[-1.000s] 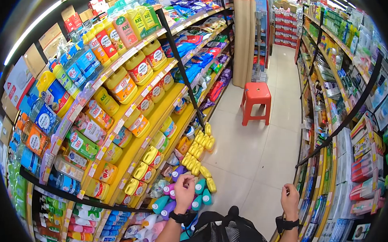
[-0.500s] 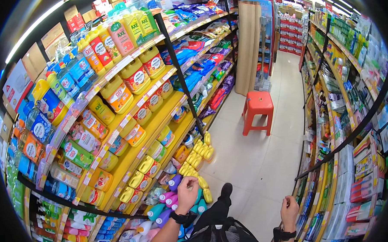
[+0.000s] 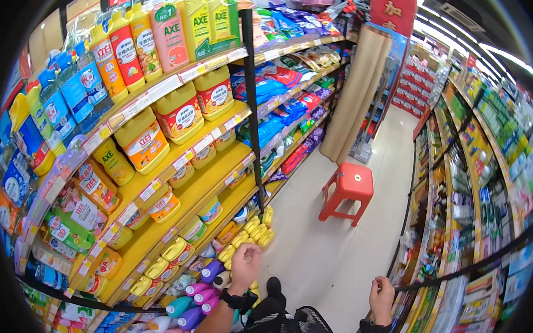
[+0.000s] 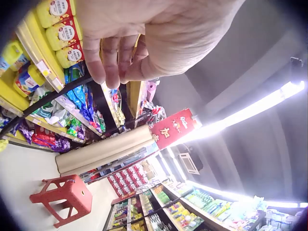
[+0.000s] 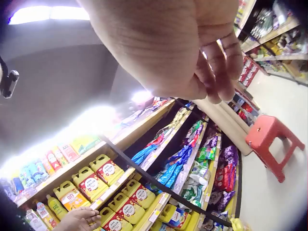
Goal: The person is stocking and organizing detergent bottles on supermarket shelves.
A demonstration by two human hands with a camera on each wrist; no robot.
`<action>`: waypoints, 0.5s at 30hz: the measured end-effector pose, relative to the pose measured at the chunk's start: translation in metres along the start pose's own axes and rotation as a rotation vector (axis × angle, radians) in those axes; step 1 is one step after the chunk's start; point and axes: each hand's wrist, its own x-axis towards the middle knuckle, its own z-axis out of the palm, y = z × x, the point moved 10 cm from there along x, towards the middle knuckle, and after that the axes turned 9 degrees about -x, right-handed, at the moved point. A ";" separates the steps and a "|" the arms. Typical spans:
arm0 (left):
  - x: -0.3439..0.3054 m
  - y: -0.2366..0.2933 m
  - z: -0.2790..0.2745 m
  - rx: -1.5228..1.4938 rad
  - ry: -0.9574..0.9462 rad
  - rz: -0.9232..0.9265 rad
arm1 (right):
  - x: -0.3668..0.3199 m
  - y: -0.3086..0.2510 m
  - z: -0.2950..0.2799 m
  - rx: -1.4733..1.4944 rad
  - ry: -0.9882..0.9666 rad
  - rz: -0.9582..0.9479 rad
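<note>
In the head view my left hand (image 3: 245,267) hangs in the air with loosely bent fingers and holds nothing. It overlaps yellow bottles (image 3: 258,232) grouped on the floor at the foot of the left shelf. Purple and teal bottles (image 3: 191,317) stand beside that forearm. My right hand (image 3: 381,298), also bare of any object, hangs over the aisle near the right-hand shelves, its fingers loosely curled. Each wrist view shows its own hand from below, palm and slack fingers. The left hand appears again low in the right wrist view, before yellow jugs (image 5: 114,221).
A red plastic stool (image 3: 352,186) stands in the aisle ahead. Beyond it, tall beige rolls (image 3: 358,91) lean at the shelf end. Yellow shelves (image 3: 218,159) of detergent line the left side; packed shelves (image 3: 453,218) line the right. A dark shoe (image 3: 275,287) is on the tiled floor (image 3: 309,248).
The view has come forward and turned left: the left shelf looms larger and the stool sits lower and closer. A foot has come into view. Both hands stay loose and hold nothing.
</note>
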 end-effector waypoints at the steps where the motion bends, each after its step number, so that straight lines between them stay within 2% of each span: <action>1: 0.017 -0.006 -0.002 0.014 0.018 0.016 | 0.022 -0.015 0.006 0.001 -0.009 -0.016; 6: 0.090 -0.011 -0.005 0.002 0.090 0.056 | 0.103 -0.086 0.041 0.034 0.023 -0.177; 15: 0.141 -0.032 -0.037 0.086 0.256 -0.004 | 0.183 -0.102 0.143 0.103 -0.215 -0.139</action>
